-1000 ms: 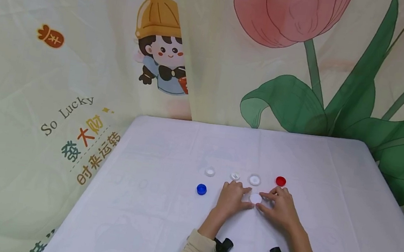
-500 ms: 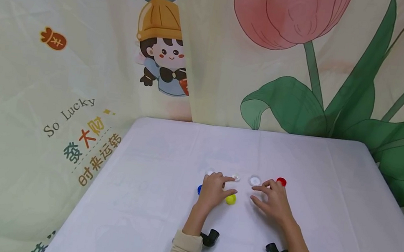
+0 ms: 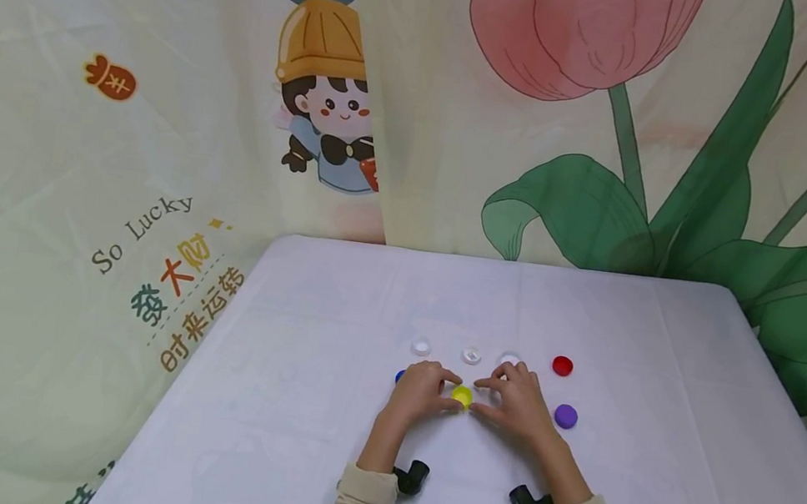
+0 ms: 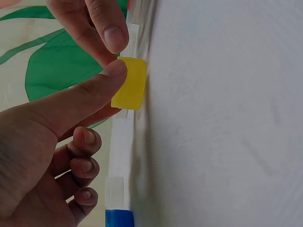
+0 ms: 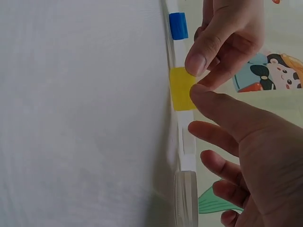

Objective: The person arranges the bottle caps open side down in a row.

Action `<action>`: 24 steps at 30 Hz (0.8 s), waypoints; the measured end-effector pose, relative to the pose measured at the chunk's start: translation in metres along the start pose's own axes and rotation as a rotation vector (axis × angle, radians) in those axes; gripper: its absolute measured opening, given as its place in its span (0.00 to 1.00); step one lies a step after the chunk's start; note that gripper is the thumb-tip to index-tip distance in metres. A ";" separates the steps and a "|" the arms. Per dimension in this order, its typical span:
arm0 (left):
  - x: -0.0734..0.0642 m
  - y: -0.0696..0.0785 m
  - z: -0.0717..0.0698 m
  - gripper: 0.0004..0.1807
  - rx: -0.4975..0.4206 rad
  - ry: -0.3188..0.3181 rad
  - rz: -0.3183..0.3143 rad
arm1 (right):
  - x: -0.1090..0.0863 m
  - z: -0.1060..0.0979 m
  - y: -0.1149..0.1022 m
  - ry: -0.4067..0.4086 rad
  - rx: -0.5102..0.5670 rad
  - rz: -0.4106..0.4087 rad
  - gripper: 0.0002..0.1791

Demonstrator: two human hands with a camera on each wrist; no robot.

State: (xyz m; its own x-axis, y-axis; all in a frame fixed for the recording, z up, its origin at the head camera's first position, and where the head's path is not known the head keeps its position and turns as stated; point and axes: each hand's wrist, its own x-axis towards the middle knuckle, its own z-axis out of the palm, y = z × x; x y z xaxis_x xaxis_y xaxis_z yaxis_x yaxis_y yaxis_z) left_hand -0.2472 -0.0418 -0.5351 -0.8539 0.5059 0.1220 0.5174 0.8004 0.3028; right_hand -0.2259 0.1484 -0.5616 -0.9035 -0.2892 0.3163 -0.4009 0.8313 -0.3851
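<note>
A yellow bottle cap (image 3: pixel 461 396) lies on the white table between both hands. My left hand (image 3: pixel 420 393) pinches it between thumb and index finger; in the left wrist view the thumb overlaps the yellow cap (image 4: pixel 135 85), other fingers loosely bent. My right hand (image 3: pixel 517 400) reaches in from the other side, thumb and index finger spread at the cap's right edge. In the right wrist view its thumb tip meets the yellow cap (image 5: pixel 180 90); whether it grips is unclear. A blue cap (image 3: pixel 399 377) is partly hidden behind my left hand.
Behind the hands stand two clear caps (image 3: pixel 421 346) (image 3: pixel 470 355), and another clear cap (image 3: pixel 511 357) partly covered by my right hand. A red cap (image 3: pixel 562 366) and a purple cap (image 3: pixel 566 416) lie to the right. A printed cloth (image 3: pixel 420 119) hangs beyond the table (image 3: pixel 319 443).
Both hands have left the white cap, now out of sight. My left hand moved left to the yellow cap and closed on it; my right hand followed leftward, uncovering the purple cap.
</note>
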 end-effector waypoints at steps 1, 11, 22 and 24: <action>0.000 0.000 0.001 0.21 -0.006 0.000 0.000 | 0.000 0.000 -0.001 0.002 -0.006 0.000 0.20; 0.000 0.001 0.001 0.18 -0.075 0.032 0.039 | 0.001 0.000 -0.003 0.016 0.051 -0.020 0.17; 0.001 0.012 -0.013 0.19 -0.244 0.222 0.136 | -0.004 -0.027 -0.003 0.178 0.260 -0.045 0.17; 0.001 0.015 -0.016 0.20 -0.274 0.251 0.143 | -0.004 -0.035 -0.005 0.205 0.281 -0.045 0.17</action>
State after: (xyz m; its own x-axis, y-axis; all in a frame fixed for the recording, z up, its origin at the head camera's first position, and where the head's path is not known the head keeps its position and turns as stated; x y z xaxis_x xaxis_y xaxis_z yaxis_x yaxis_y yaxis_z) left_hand -0.2413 -0.0340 -0.5148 -0.7787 0.4844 0.3987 0.6273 0.5948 0.5026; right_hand -0.2148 0.1617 -0.5309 -0.8460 -0.1973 0.4953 -0.4914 0.6486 -0.5812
